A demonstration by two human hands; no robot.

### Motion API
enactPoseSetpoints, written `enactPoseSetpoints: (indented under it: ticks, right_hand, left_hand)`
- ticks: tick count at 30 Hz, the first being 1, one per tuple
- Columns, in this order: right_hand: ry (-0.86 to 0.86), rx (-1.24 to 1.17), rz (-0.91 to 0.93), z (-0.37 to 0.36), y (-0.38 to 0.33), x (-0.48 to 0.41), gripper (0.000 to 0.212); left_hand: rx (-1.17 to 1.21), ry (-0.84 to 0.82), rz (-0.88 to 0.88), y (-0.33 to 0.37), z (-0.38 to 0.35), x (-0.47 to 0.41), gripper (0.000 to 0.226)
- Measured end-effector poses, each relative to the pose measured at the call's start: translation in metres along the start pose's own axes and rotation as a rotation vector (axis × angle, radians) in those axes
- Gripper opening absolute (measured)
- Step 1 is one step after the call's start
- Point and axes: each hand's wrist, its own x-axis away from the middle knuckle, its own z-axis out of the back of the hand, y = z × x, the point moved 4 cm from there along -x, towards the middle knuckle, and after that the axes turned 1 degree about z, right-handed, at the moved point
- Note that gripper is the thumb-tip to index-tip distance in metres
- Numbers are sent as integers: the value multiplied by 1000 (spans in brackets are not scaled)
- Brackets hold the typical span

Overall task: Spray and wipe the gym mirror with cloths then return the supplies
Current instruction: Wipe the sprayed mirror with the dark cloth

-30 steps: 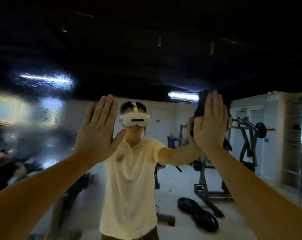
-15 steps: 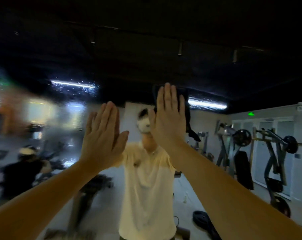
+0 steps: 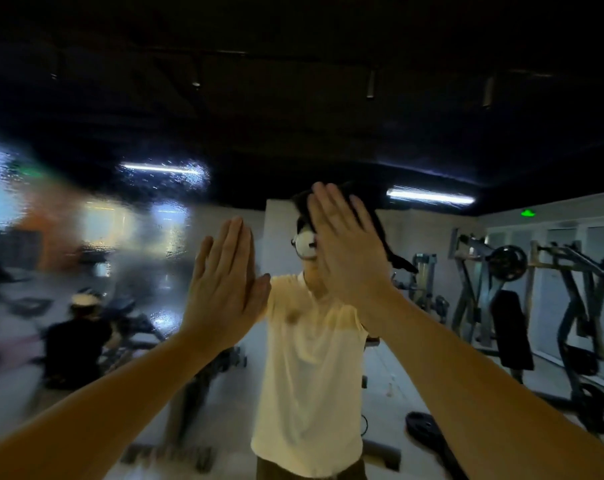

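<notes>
mirror, left part (image 3: 86, 237): the glass is wet and smeared here, with small drops, so the reflection of the gym is blurred.
seated person (image 3: 75, 337): seen in the reflection, low on the left, in dark clothes with a pale cap; blurred by the wet glass.
left light strip (image 3: 162, 168): a reflected ceiling lamp, with shining drops around it.
left hands state: the left hand (image 3: 224, 285) is raised with the palm toward the mirror, fingers straight and close together, thumb spread to the right. it holds nothing that i can see; if the palm touches the glass, i cannot tell.
reflected shirt (image 3: 311, 375): a cream shirt of the person, in the middle, between the two forearms.
right hands state: the right hand (image 3: 345, 251) is flat, fingers straight and together, and it presses the dark cloth against the mirror, higher than the left hand.
dark cloth (image 3: 401, 263): it lies under the right palm on the glass; an edge shows above the fingertips and a corner hangs down at the right of the hand.
mirror, right part: clearer, the reflection is sharp.
green sign (image 3: 528, 213): reflected on the far wall.
weight machines (image 3: 501, 299): reflected at the right, with plates on the bars.
weight plates (image 3: 428, 431): dark discs lying on the floor, low right.
</notes>
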Motion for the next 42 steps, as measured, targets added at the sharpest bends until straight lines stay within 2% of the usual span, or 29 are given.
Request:
enactPoseSetpoints:
  ticks: [5,8,10,13,15,20,26,28,31,33,37,42]
  right_hand:
    - [18,-41,-244,0,76,50,63]
    - [29,-119,-497,-7,108,93,64]
    - [72,-156,-660,-11,109,116,64]
    - [106,-188,-766,-13,81,127,64]
    - [73,-181,-720,-14,50,121,64]
    - [16,-199,-347,-16,-42,87,66]
    - [17,-267,-120,-12,-133,61,68]
    - [18,-282,-31,-10,-156,65,66]
    - [-35,-267,184,-14,-176,79,69]
    - [-54,-241,263,-17,-170,89,68]
    - [-54,-170,157,-18,-116,121,64]
    - [-73,-133,-61,-27,-20,180,69]
  left_hand:
    - [24,10,50,8,-7,1,81]
    - [23,12,43,8,-9,1,81]
    - [19,-2,43,7,-9,2,82]
    - [20,-43,32,7,-9,2,85]
    - [13,-67,7,3,-5,2,87]
    - [19,-90,-57,-13,23,17,81]
    - [61,-128,-11,-38,31,83,74]
    - [49,-134,-5,-45,32,101,67]
    - [60,-135,-21,-42,35,120,75]
    - [89,-132,-7,-30,33,131,78]
    - [136,-218,80,3,18,147,84]
    - [39,-315,159,21,3,150,104]
